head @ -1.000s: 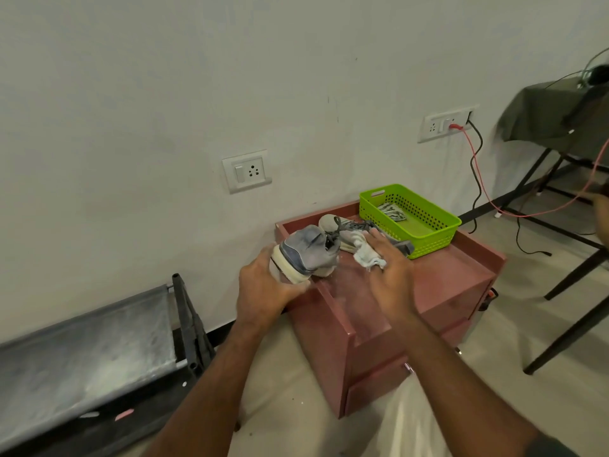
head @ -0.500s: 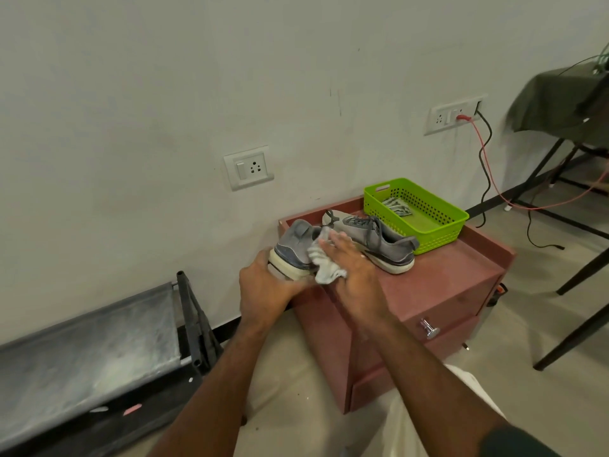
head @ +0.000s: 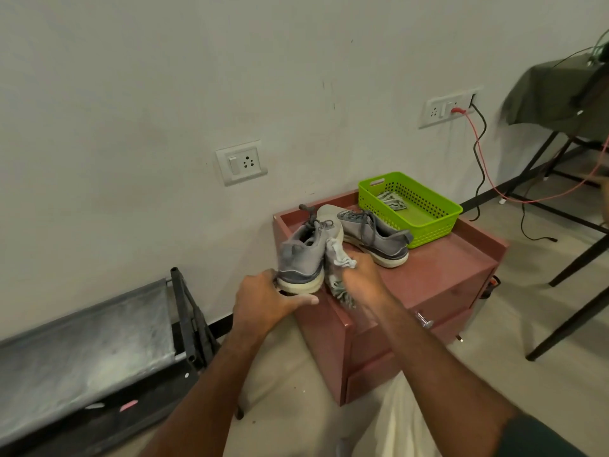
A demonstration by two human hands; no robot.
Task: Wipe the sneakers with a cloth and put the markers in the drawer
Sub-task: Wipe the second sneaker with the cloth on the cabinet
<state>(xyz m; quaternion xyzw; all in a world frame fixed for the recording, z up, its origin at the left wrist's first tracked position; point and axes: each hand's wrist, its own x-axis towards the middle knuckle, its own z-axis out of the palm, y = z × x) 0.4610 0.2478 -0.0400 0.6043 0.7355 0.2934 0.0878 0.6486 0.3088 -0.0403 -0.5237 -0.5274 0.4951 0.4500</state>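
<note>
My left hand (head: 267,300) holds a grey sneaker (head: 301,257) by its heel and white sole, above the left front corner of the reddish drawer cabinet (head: 438,268). My right hand (head: 364,280) grips a white and grey cloth (head: 336,258) and presses it against the right side of that sneaker. The second grey sneaker (head: 372,235) lies on the cabinet top behind. A green basket (head: 431,222) at the back right holds several markers (head: 390,200). The drawer with its metal knob (head: 423,319) looks closed.
A wall socket (head: 241,162) sits above the cabinet. A dark metal bench (head: 85,338) stands to the left. Black table legs (head: 580,262), red and black cables (head: 481,150) and a green-draped table (head: 557,94) are at the right.
The cloth in my right hand has slid down the right side of the held sneaker toward its heel. The sneaker has turned more heel-toward me.
</note>
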